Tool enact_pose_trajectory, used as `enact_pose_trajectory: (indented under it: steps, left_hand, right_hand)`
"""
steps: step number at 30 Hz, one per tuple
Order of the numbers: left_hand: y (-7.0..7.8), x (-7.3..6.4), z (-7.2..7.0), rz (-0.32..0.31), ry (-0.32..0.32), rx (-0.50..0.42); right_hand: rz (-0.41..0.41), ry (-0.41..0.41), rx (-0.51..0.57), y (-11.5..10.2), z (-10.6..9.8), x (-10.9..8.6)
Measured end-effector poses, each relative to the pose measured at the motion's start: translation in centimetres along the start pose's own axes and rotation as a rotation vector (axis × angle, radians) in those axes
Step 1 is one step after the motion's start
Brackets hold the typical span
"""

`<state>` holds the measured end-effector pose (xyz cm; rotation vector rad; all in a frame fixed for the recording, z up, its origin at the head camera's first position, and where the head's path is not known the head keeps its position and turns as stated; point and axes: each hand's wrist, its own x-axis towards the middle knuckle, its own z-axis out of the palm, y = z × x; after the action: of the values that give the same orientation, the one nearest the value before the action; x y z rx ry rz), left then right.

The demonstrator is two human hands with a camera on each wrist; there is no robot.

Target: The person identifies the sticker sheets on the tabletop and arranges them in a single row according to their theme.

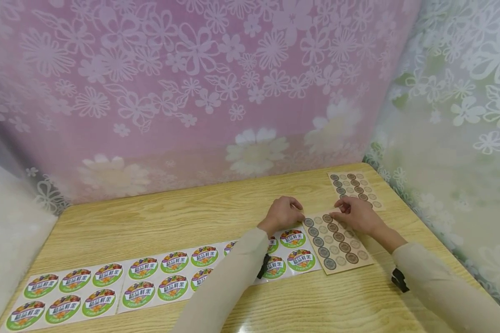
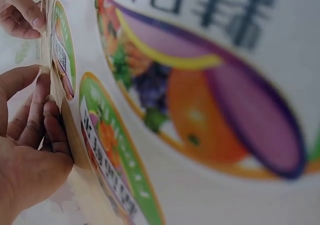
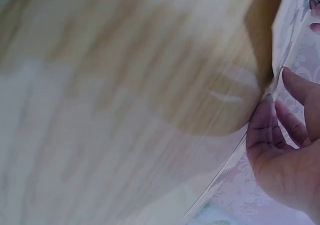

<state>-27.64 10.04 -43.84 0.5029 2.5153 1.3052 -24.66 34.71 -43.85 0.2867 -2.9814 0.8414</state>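
A kraft-brown sheet of round stickers [image 1: 346,260] lies at the right of the table, its near left corner over the end of the row of fruit-label sheets. My left hand [image 1: 284,213] pinches its far left corner between thumb and fingers. At the far edge, toward the right, my right hand [image 1: 360,216] pinches the same sheet. From the left wrist, the left hand [image 2: 35,140] shows close beside the fruit labels, with the other hand beyond. In the right wrist view, the right hand [image 3: 290,145] has its thumb and fingertips at the sheet's edge [image 3: 285,40].
Sheets of round fruit labels [image 1: 121,296] run in a row along the table's front left. A second kraft sticker sheet [image 1: 353,188] lies at the back right, partly behind the right hand. Flowered curtains [image 1: 216,92] stand behind the wooden table [image 1: 150,217].
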Motion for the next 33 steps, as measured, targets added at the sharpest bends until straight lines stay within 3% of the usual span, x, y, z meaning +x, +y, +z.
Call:
enact_pose_trajectory:
  steps: [11,21,26,33]
  left_hand:
    - [-1.7,-0.3,-1.8,0.105,0.029,-0.167]
    - [-0.8,-1.0,-3.6,0.104,0.051,-0.159]
    - [-0.4,-1.2,-3.9,0.130,0.052,-0.051]
    - [0.3,-1.5,-4.3,0.203,0.051,0.294]
  right_hand:
    - [-0.031,-0.015,-0.030,-0.4,-1.0,-0.4]
    - [-0.071,0.017,-0.087,0.3,-2.3,-0.4]
    - [-0.065,-0.015,-0.118,0.6,-3.1,-0.2]
    - [-0.064,-0.041,-0.201,1.8,-4.4,0.3]
